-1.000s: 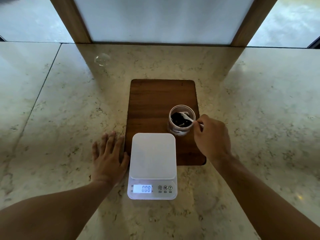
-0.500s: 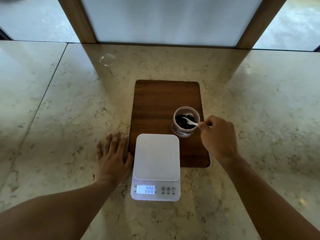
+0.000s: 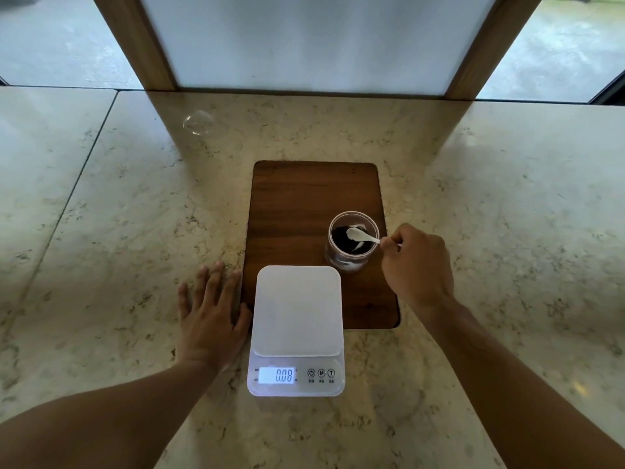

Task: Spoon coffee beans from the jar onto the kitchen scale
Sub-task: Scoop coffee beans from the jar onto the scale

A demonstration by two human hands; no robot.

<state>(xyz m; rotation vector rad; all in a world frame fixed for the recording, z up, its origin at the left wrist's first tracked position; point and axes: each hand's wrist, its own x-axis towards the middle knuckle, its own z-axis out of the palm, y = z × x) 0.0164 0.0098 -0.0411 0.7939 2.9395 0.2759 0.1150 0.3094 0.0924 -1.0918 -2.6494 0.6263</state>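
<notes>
A clear jar (image 3: 352,243) of dark coffee beans stands on the right side of a wooden board (image 3: 304,204). My right hand (image 3: 417,265) pinches the handle of a white spoon (image 3: 361,234) whose bowl lies inside the jar over the beans. The white kitchen scale (image 3: 297,311) sits in front of the jar, half on the board, with a bare platform and a lit display reading 0.08. My left hand (image 3: 211,316) lies flat on the counter, fingers spread, just left of the scale.
The marble counter (image 3: 118,231) stretches wide on both sides. A small clear lid or dome (image 3: 198,122) lies at the far left. A wood-framed white panel (image 3: 321,42) rises at the counter's back edge.
My right hand has drawn back to the right of the jar, and the spoon now lies flatter across the beans. The left hand has stayed in place.
</notes>
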